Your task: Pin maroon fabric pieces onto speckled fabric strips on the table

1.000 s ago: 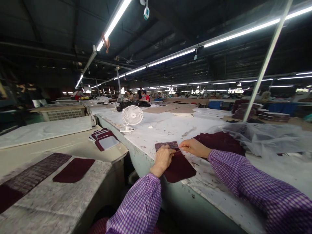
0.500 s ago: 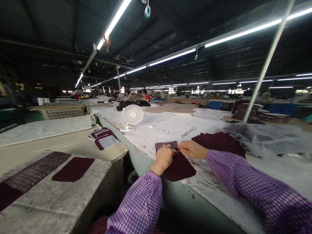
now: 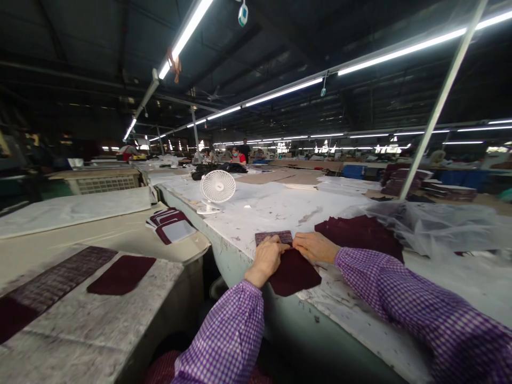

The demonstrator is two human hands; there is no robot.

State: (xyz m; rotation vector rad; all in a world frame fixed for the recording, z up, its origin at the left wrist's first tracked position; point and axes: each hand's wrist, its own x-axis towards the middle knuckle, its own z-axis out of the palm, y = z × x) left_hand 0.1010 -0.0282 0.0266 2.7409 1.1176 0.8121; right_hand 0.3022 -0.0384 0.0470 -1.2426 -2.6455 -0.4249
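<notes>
A dark maroon fabric piece (image 3: 296, 276) lies at the front edge of the white table, its lower end reaching over the edge. Along its far side is a speckled maroon strip (image 3: 274, 236). My left hand (image 3: 268, 259) presses down where the two meet, fingers bent and close together, thumb toward the right. Just to its right, my right hand (image 3: 317, 247) pinches the upper edge of the maroon piece between thumb and fingers. The pinched spot is mostly covered by the fingertips. Purple checked sleeves cover both arms.
A white clip fan (image 3: 218, 186) stands on the table (image 3: 276, 202). More maroon fabric (image 3: 362, 234) and clear plastic sheeting (image 3: 436, 226) lie right. On the left surface are stacked maroon-and-white panels (image 3: 172, 226) and a single maroon piece (image 3: 121, 274). A pole (image 3: 442, 101) rises at right.
My right hand has shifted very slightly left and its fingers have drawn in closer at the fabric edge. The left hand stays nearly in place, and the fabric has barely moved.
</notes>
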